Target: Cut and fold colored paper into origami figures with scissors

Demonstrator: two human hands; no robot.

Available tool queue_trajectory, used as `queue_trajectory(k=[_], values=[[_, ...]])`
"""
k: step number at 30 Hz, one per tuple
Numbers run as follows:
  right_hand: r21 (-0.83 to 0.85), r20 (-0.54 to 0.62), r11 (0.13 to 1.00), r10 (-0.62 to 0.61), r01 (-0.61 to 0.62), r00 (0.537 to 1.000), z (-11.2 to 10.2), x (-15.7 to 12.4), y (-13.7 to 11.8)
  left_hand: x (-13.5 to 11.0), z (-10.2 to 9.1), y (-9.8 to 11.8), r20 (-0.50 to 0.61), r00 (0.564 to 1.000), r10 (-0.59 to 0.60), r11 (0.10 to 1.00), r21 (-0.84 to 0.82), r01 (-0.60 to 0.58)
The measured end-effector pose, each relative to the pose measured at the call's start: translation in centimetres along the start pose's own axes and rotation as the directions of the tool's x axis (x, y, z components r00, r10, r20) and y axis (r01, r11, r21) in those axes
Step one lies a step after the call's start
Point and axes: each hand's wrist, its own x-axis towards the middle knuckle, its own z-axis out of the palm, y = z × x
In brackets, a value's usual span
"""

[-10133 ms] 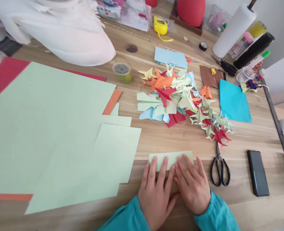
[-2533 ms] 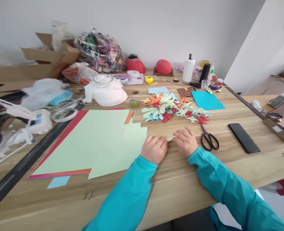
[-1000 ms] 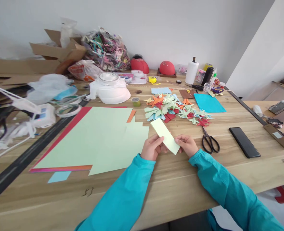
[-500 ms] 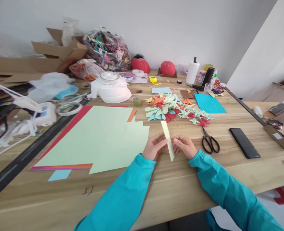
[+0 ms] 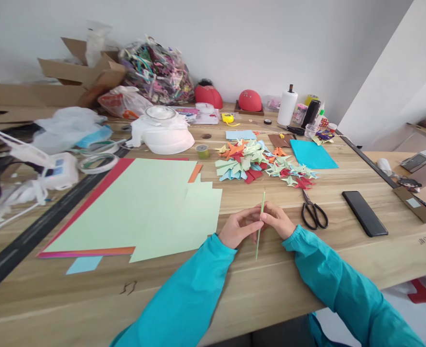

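Between my two hands stands a folded strip of pale green paper (image 5: 258,241), seen almost edge-on as a thin line. My left hand (image 5: 239,228) pinches it from the left with thumb and fingers. From the other side my right hand (image 5: 277,219) grips the same strip, its thumb near the left thumb. Beyond the hands lies a pile of folded paper pieces (image 5: 245,161) in green, orange, red and blue. Black-handled scissors (image 5: 313,214) rest right of my right hand. Large pale green paper sheets (image 5: 144,207) lie to the left, over red and orange ones.
A black phone (image 5: 365,213) lies at the right. Turquoise paper (image 5: 314,154) is behind the scissors. Toward the back stand a tape roll (image 5: 202,151), a white cap (image 5: 164,132), a white bottle (image 5: 287,107) and red domes (image 5: 249,100). Cables and a cardboard box (image 5: 79,72) crowd the left.
The paper strip has turned from showing its broad face to nearly edge-on. Both hands have shifted their hold and come closer together around it.
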Motion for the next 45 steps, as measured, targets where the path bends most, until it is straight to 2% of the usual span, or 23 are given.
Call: queue_trajectory(k=[4, 7, 12, 17, 19, 23, 27, 29, 30, 32, 34, 36, 39, 42, 45], values=[[0.023, 0.007, 0.999, 0.031, -0.031, 1.0, -0.1, 0.0, 0.0, -0.2, 0.3, 0.2, -0.027, 1.0, -0.01, 0.998, -0.057, 0.009], [0.081, -0.033, 0.996, 0.051, -0.048, 0.998, 0.0, 0.0, 0.1, -0.2, 0.3, 0.4, -0.038, 0.999, -0.024, 0.995, -0.098, 0.02], [0.224, -0.227, 0.975, 0.046, 0.007, 0.973, -0.5, 0.3, 0.6, 0.1, -0.3, 0.6, -0.113, 0.993, -0.038, 0.99, -0.137, 0.022], [0.228, -0.395, 0.971, 0.027, 0.069, 0.918, -1.3, 0.8, 0.6, 0.4, -1.2, -0.2, -0.133, 0.99, -0.037, 0.988, -0.153, 0.016], [0.213, -0.409, 0.975, 0.026, 0.068, 0.912, -1.5, 0.9, 0.5, 0.6, -1.5, -0.7, -0.163, 0.986, -0.045, 0.993, -0.112, 0.027], [0.134, -0.399, 0.99, 0.011, 0.047, 0.917, -1.6, 1.0, 0.8, 1.0, -1.9, -1.0, -0.293, 0.955, -0.042, 0.999, 0.01, 0.047], [-0.04, -0.378, 0.998, -0.051, 0.038, 0.924, -1.9, 1.1, 1.2, 1.2, -2.1, -0.7, -0.367, 0.928, 0.068, 0.971, 0.24, 0.024], [-0.137, -0.361, 0.99, -0.069, 0.02, 0.93, -2.1, 1.1, 1.4, 1.3, -2.5, -0.7, -0.4, 0.886, 0.232, 0.895, 0.444, -0.034], [-0.189, -0.356, 0.982, -0.075, 0.007, 0.931, -2.2, 1.1, 1.4, 1.3, -2.7, -0.8, -0.379, 0.858, 0.346, 0.822, 0.564, -0.083], [-0.311, -0.356, 0.95, -0.097, -0.02, 0.93, -2.4, 1.1, 1.5, 1.3, -3.2, -1.0, -0.238, 0.798, 0.553, 0.609, 0.77, -0.192], [-0.437, -0.357, 0.899, -0.132, -0.041, 0.925, -2.6, 1.2, 1.5, 1.4, -3.6, -1.2, -0.045, 0.765, 0.643, 0.393, 0.876, -0.279], [-0.524, -0.351, 0.849, -0.149, -0.062, 0.925, -2.8, 1.2, 1.6, 1.6, -3.9, -1.6, 0.11, 0.763, 0.637, 0.246, 0.909, -0.336], [-0.561, -0.353, 0.822, -0.127, -0.101, 0.927, -3.1, 1.3, 1.7, 1.7, -4.1, -2.2, 0.259, 0.789, 0.558, 0.119, 0.915, -0.385], [-0.61, -0.352, 0.785, -0.147, -0.107, 0.924, -3.4, 1.4, 1.8, 1.7, -4.1, -2.7, 0.33, 0.827, 0.455, 0.017, 0.925, -0.379], [-0.743, -0.279, 0.667, -0.247, -0.045, 0.928, -3.6, 1.3, 1.9, 1.9, -4.0, -2.5, 0.346, 0.849, 0.399, -0.054, 0.933, -0.355]])
